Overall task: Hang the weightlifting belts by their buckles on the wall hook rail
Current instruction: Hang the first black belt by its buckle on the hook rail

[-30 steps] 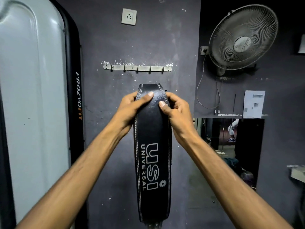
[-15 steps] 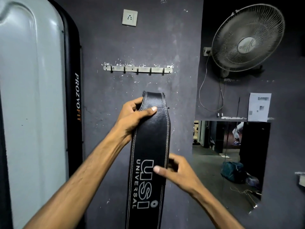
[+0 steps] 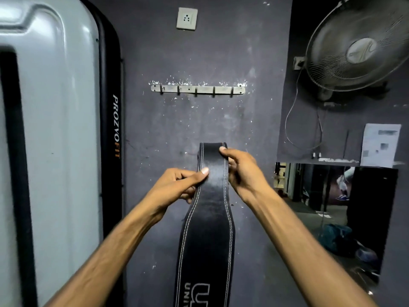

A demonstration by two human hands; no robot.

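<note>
While reaching up and forward, left hand point(image 3: 177, 187) pinches belt point(image 3: 209, 235) at left edge, thumb flat on front face, fingers curled behind. Right hand point(image 3: 244, 173) sits higher, gripping right edge near top fold, thumb over front, fingers wrapped behind. Belt black with white stitching, hangs straight down between hands, close before dark wall point(image 3: 155, 129). Lower end runs out of frame. Hook rail point(image 3: 198, 90) above, well apart from belt top. Buckle not visible, possibly behind fold.

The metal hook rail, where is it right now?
Head view, upper centre: the grey metal hook rail sits on the dark wall, above the black leather belt and below the white wall socket.
</note>
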